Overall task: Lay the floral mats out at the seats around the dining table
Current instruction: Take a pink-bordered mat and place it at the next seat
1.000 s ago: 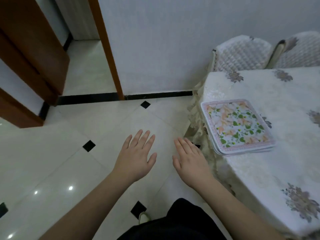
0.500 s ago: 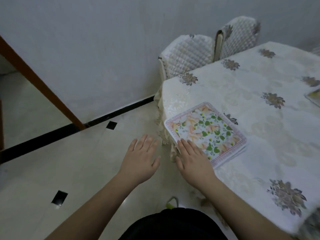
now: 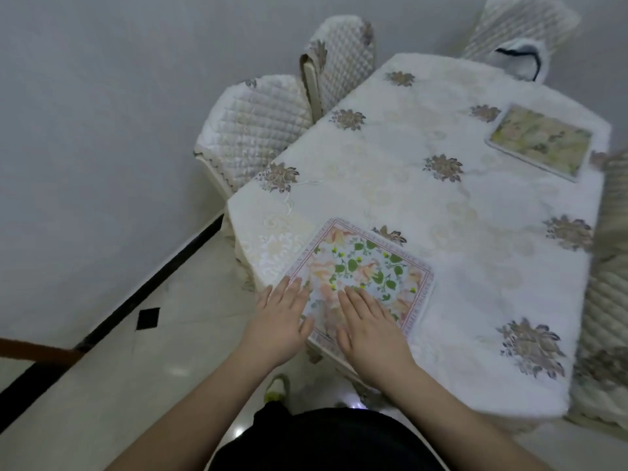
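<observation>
A stack of floral mats (image 3: 370, 266), pink-bordered with green leaves, lies at the near left corner of the dining table (image 3: 458, 205). My left hand (image 3: 282, 317) is flat with fingers spread at the stack's left near edge. My right hand (image 3: 368, 326) lies flat on top of the stack's near part, fingers apart. Neither hand grips anything. Another mat (image 3: 542, 142), pale yellow-green, lies alone at the table's far right edge.
The table has a white cloth with brown flower motifs. Quilted-cover chairs stand at the left side (image 3: 253, 130), (image 3: 339, 59), at the far end (image 3: 520, 28) and at the right edge (image 3: 608, 300). A grey wall and tiled floor (image 3: 119, 385) lie to the left.
My view has swung right over the table. Both hands moved forward: the right now rests on the mat stack, the left has reached its edge. The far mat has come into view.
</observation>
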Demonstrator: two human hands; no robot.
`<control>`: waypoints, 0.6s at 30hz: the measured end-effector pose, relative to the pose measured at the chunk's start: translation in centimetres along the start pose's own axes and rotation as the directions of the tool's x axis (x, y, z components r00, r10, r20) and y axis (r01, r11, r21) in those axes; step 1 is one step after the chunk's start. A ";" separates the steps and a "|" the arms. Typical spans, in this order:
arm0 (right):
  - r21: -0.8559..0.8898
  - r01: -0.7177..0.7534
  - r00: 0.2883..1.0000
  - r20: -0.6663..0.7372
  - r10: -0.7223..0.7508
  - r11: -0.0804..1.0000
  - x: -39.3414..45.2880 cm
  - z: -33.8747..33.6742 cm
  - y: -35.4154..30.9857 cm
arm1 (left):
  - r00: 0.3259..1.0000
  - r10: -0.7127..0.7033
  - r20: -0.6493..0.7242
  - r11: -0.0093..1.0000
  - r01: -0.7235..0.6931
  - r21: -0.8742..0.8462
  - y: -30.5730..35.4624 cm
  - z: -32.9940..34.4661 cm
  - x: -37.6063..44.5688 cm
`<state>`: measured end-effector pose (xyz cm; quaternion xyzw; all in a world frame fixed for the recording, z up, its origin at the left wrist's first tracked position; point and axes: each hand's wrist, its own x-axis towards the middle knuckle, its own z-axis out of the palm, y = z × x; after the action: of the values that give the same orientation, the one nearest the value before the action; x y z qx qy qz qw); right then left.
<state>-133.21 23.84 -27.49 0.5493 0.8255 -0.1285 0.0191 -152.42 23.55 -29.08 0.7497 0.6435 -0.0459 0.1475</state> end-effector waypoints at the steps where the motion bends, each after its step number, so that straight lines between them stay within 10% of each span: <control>1: 0.008 -0.047 0.999 -0.003 0.047 0.999 0.4 0.1 -0.1 | 0.999 0.033 0.011 0.999 -0.033 0.016 -0.4 0.0 1.1; 18: 0.108 -0.565 0.824 0.025 0.565 0.818 0.7 4.8 0.9 | 0.919 0.377 0.117 0.921 -0.385 0.054 -4.5 2.7 10.9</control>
<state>-133.16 23.72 -32.39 0.7699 0.6173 -0.1605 0.0225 -154.71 33.77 -35.20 0.8624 0.4742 -0.0800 0.1583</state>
